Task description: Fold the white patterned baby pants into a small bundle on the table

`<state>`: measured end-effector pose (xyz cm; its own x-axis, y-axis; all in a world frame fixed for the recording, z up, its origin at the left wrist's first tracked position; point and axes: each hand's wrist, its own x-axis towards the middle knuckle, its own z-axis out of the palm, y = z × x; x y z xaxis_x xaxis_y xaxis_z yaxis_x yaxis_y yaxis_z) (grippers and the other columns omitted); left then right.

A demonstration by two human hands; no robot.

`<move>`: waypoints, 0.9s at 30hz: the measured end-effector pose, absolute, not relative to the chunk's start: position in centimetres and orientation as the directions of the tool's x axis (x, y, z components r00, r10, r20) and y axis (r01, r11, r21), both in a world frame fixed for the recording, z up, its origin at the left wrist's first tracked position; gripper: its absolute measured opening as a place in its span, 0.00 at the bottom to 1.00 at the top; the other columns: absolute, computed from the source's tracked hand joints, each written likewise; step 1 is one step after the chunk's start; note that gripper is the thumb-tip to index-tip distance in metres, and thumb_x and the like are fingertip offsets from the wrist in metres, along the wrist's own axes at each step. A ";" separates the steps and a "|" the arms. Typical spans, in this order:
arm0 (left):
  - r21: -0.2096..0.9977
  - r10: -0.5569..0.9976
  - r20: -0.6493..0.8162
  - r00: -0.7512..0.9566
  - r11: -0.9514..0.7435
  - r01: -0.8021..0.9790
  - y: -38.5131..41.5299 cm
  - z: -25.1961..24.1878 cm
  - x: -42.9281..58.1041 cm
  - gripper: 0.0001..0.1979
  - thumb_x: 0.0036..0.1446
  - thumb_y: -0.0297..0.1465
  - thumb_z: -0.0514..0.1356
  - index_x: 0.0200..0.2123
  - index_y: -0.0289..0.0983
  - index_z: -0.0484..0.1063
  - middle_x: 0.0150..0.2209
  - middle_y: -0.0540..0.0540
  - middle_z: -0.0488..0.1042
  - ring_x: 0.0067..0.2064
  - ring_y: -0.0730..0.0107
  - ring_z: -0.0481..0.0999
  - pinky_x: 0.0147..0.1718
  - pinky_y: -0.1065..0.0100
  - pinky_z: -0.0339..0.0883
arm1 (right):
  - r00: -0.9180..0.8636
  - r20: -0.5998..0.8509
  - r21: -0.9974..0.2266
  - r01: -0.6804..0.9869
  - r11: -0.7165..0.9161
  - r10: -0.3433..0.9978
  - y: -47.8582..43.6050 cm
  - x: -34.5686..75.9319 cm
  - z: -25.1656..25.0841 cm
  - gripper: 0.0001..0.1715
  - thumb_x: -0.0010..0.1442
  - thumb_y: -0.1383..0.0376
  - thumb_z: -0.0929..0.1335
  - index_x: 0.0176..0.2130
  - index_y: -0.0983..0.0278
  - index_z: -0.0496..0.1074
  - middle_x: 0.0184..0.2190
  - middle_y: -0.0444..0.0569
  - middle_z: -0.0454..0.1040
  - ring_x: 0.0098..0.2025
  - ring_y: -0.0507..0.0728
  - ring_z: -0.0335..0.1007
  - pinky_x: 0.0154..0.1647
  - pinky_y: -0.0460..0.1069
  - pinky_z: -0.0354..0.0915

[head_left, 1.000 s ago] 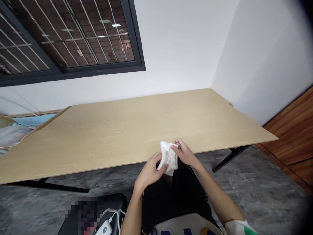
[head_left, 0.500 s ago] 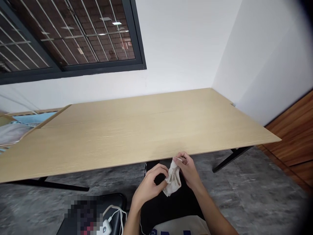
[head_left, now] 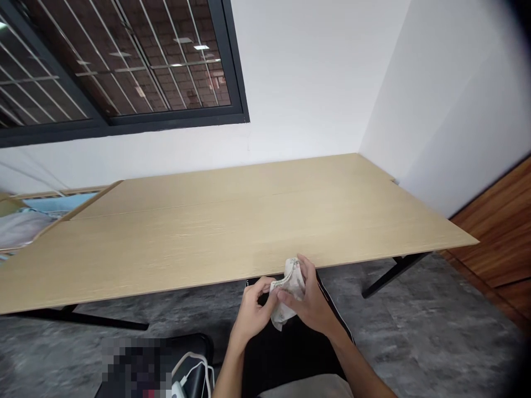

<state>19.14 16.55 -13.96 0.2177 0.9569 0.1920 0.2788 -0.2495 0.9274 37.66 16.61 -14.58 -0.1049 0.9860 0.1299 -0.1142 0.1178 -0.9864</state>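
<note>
Hands closed on crumpled white cloth (head_left: 287, 290), left hand (head_left: 253, 315) pinching, right hand (head_left: 311, 304) cupping it

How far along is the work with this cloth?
Done: the cloth is gathered into a small crumpled bundle, not spread out. In hand: the left hand and right hand both pinch it, just off the near edge of the table, above the lap. Left: it does not yet lie on the table, and whether it is neatly folded cannot be told.
</note>
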 end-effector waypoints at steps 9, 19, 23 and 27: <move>0.926 0.943 0.316 -0.104 -0.282 0.249 19.2 -12.1 14.6 0.14 0.63 0.46 0.63 0.38 0.41 0.77 0.31 0.49 0.77 0.31 0.68 0.75 0.29 0.71 0.69 | -0.182 0.244 -0.927 0.243 0.285 0.952 19.2 42.6 -13.7 0.24 0.65 0.53 0.73 0.59 0.48 0.70 0.43 0.47 0.81 0.44 0.64 0.79 0.49 0.60 0.73; 0.793 0.879 0.469 -0.089 -0.374 0.481 23.6 -8.8 13.4 0.14 0.66 0.46 0.59 0.38 0.42 0.76 0.37 0.47 0.76 0.42 0.63 0.76 0.41 0.66 0.70 | -0.158 0.544 -0.671 0.508 0.540 0.824 23.7 46.1 -9.4 0.17 0.73 0.57 0.62 0.56 0.52 0.75 0.51 0.51 0.79 0.53 0.65 0.76 0.54 0.60 0.71; 0.715 0.893 0.450 0.027 -0.378 0.589 26.8 -7.9 13.4 0.16 0.69 0.46 0.55 0.39 0.43 0.75 0.41 0.45 0.73 0.45 0.63 0.74 0.40 0.67 0.71 | -0.105 0.599 -0.619 0.568 0.542 0.794 26.9 46.6 -8.0 0.17 0.73 0.57 0.63 0.55 0.56 0.75 0.51 0.52 0.79 0.51 0.64 0.77 0.54 0.59 0.72; 0.669 0.899 0.433 0.071 -0.373 0.643 30.9 -8.4 13.8 0.17 0.71 0.44 0.52 0.38 0.41 0.74 0.41 0.45 0.72 0.45 0.64 0.74 0.48 0.64 0.70 | -0.121 0.592 -0.601 0.592 0.537 0.797 30.8 46.6 -7.9 0.15 0.71 0.59 0.63 0.50 0.59 0.77 0.46 0.52 0.81 0.48 0.63 0.77 0.52 0.58 0.71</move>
